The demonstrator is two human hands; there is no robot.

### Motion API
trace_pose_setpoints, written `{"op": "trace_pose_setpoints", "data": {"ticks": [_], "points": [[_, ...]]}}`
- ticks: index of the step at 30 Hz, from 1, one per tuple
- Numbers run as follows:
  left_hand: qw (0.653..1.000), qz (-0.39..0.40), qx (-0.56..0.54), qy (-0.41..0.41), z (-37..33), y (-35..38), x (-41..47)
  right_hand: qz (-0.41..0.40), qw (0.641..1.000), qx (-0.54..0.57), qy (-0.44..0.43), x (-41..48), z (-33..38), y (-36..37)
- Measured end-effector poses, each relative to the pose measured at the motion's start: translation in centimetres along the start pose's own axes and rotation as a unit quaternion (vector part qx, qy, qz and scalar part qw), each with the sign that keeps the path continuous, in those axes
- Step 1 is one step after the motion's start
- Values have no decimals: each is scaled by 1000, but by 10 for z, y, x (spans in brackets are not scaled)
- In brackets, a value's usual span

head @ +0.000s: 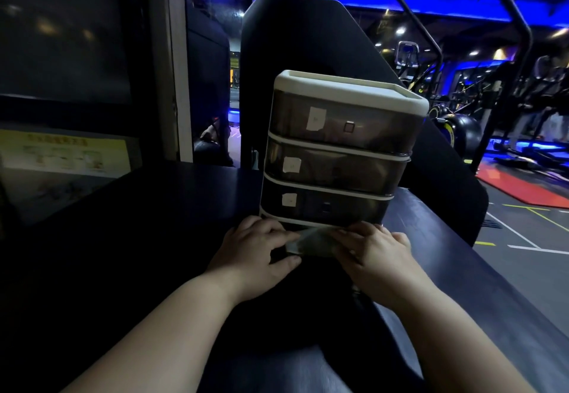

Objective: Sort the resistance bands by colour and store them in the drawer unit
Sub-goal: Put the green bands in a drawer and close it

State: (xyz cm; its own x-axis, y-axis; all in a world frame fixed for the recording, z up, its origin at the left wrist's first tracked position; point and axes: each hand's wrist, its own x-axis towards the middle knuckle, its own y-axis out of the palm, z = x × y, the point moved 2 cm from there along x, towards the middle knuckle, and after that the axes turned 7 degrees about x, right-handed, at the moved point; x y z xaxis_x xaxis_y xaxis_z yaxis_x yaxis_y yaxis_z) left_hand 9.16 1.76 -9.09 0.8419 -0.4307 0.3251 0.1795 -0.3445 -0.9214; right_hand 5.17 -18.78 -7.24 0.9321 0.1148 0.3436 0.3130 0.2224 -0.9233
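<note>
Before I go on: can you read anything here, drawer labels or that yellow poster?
Top drawer label: faint mark, too blurred to read.
Middle drawer label: unreadable.
Bottom drawer label: unreadable.
Yellow poster: heading and diagrams, too blurred to read.
Band between left hand and right hand: no print visible.

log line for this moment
left hand: pinches pale band | right hand: holds its other end | drawer unit: visible drawers shut

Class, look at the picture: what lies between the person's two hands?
In the head view, a pale resistance band, held by the left hand and the right hand.
</note>
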Motion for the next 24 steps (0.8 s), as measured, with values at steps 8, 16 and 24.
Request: {"op": "trace_pose_setpoints", "data": {"ticks": [8, 16, 24], "points": [[1000, -27, -1, -8, 0, 3, 2, -24, 999, -10, 22, -1, 5, 7], [993, -117, 0, -23, 1, 0, 1, 6, 1000, 2, 4, -3, -7, -4], [983, -172, -14, -59, 0, 4, 1, -1, 977, 193, 90, -5, -50, -14]]}}
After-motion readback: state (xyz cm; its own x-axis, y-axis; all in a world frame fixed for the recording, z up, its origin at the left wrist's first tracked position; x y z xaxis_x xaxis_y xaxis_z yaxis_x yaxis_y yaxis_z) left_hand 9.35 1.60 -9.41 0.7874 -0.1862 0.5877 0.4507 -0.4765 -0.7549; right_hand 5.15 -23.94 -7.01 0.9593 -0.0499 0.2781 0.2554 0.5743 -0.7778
